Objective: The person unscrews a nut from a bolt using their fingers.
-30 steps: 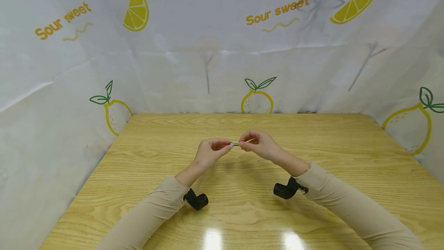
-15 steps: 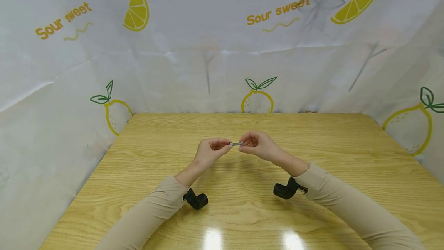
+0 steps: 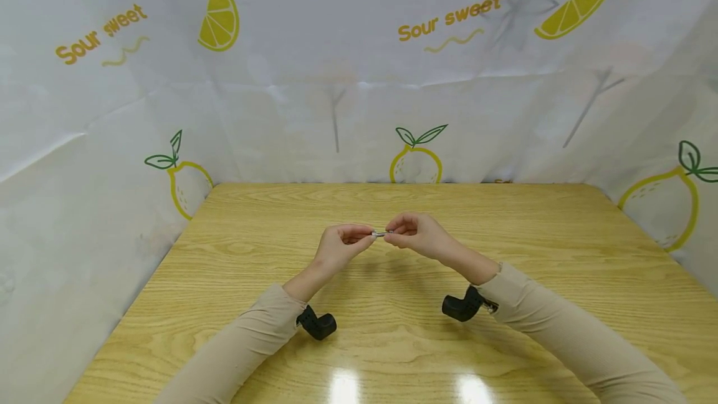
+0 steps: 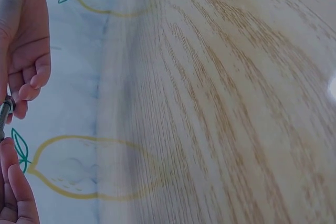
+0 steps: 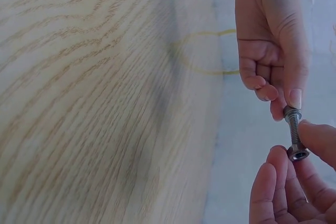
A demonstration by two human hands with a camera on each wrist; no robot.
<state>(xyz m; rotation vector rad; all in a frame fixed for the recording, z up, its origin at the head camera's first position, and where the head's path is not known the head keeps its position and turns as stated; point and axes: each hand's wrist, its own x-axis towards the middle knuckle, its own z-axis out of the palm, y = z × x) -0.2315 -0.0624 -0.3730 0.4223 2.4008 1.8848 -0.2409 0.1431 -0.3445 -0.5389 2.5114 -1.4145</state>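
Above the table, a small metal bolt [image 5: 295, 132] lies between the two hands, its threaded shank showing in the right wrist view. The left hand [image 3: 335, 247] pinches the nut [image 5: 292, 113] at the bolt's left end between thumb and fingertips. At the other end, the right hand [image 3: 422, 235] has its thumb along the shank and its fingers at the socket head [image 5: 298, 153]. In the left wrist view the bolt [image 4: 5, 113] shows only at the left edge, between the right hand [image 4: 29, 45] above and the left fingers [image 4: 16, 182] below.
A wood-grain table [image 3: 387, 341] spreads beneath both hands. Behind and beside it hangs a white curtain [image 3: 291, 123] with lemon prints. Black wrist mounts [image 3: 318, 323] stick out below the beige sleeves [image 3: 247, 335].
The right thumb and fingers parted from the bolt half a second ago, baring its head, and now they have closed in on it again. The left hand has stayed in place.
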